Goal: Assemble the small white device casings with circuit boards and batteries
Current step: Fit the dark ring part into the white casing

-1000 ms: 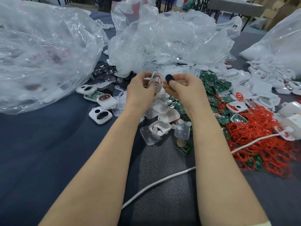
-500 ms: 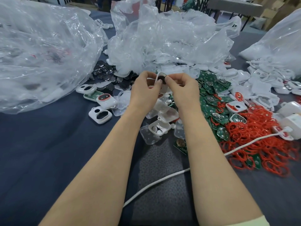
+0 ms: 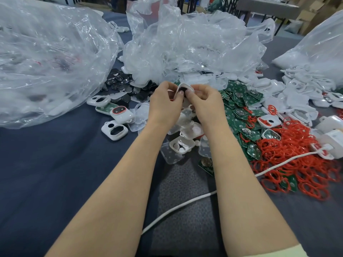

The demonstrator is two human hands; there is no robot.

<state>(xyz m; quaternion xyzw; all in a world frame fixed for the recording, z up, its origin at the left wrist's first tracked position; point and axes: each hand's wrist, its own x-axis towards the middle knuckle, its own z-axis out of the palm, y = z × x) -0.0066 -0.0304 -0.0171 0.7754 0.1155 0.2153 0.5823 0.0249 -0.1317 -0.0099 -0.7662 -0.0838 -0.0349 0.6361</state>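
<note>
A small white casing is held up between both hands above the parts pile, with a black round piece sitting in its opening. My left hand grips the casing's left side, thumb on the black piece. My right hand pinches the right side, thumb pressing next to the other thumb. Green circuit boards lie in a heap just right of my hands. Loose white casings lie to the left, one with a red ring.
Big clear plastic bags fill the left and the back. Red rubber rings pile up at the right beside a white cable. Black lens pieces lie near the bags. More white shells crowd the far right.
The black piece, held apart in my right hand a second ago, now sits in the casing's opening. Both hands have come together, thumbs pressing on it.
</note>
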